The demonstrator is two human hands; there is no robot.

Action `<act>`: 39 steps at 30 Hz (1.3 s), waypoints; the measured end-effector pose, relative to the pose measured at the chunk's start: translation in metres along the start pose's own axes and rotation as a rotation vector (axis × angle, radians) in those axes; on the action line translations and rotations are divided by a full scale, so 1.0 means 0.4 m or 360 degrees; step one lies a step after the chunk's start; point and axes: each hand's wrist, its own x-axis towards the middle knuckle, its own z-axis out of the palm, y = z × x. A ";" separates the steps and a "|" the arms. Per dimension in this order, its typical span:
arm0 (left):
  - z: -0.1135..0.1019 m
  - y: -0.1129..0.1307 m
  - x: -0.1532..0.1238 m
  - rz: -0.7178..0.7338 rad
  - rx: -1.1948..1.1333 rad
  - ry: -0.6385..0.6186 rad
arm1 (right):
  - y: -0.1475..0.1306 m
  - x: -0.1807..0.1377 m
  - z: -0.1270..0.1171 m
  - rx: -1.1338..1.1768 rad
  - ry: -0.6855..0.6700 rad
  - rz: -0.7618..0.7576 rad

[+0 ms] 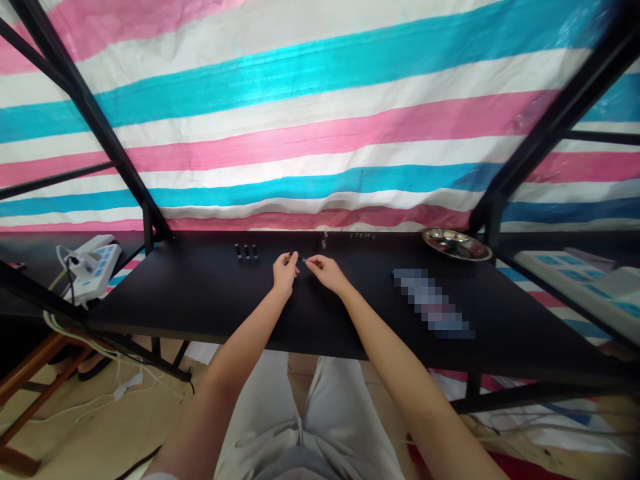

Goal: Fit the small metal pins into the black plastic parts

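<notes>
Both of my hands meet over the middle of the black table (210, 300). My left hand (285, 270) is closed in a pinch on a small dark piece whose shape I cannot make out. My right hand (325, 270) pinches a thin small part, its tip pointing toward the left hand. The two pinched parts nearly touch. Three small dark cylinders (247, 252) stand in a row just left of my hands, near the table's far edge.
A round metal dish (456, 244) sits at the far right of the table. A row of tiny parts (361, 235) lies along the back edge. A white power strip (95, 263) with cables rests left. Black frame posts (100, 127) rise on both sides.
</notes>
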 end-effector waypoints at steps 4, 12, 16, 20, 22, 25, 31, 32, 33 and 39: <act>-0.002 -0.001 -0.002 0.0084 0.0003 0.0023 | 0.008 -0.001 -0.002 -0.0197 -0.0009 -0.0120; -0.013 -0.013 0.014 0.0282 0.0065 0.0053 | 0.038 0.005 -0.041 -0.0673 0.0354 0.0119; -0.016 -0.019 0.019 0.0298 0.0032 -0.0032 | 0.053 0.022 -0.066 -0.0472 0.0572 0.0363; -0.015 -0.016 0.016 0.0242 0.0063 -0.0086 | 0.058 0.051 -0.073 -0.0511 0.0574 0.0465; -0.015 -0.012 0.014 0.0239 0.0063 -0.0089 | 0.059 0.069 -0.071 -0.0591 0.0542 0.0499; -0.016 -0.003 0.011 0.0212 0.0063 -0.0095 | 0.063 0.092 -0.065 -0.0741 0.0459 0.0576; -0.014 0.002 0.004 0.0232 0.0143 -0.0054 | 0.070 0.116 -0.060 -0.0952 0.0371 0.0676; -0.013 -0.001 0.004 0.0256 0.0167 -0.0052 | 0.071 0.117 -0.060 -0.0974 0.0365 0.0675; -0.011 -0.004 0.005 0.0278 0.0198 -0.0054 | 0.072 0.118 -0.059 -0.0997 0.0357 0.0671; 0.009 -0.004 0.026 0.0474 0.0640 -0.0204 | 0.077 0.123 -0.060 -0.1119 0.0292 0.0634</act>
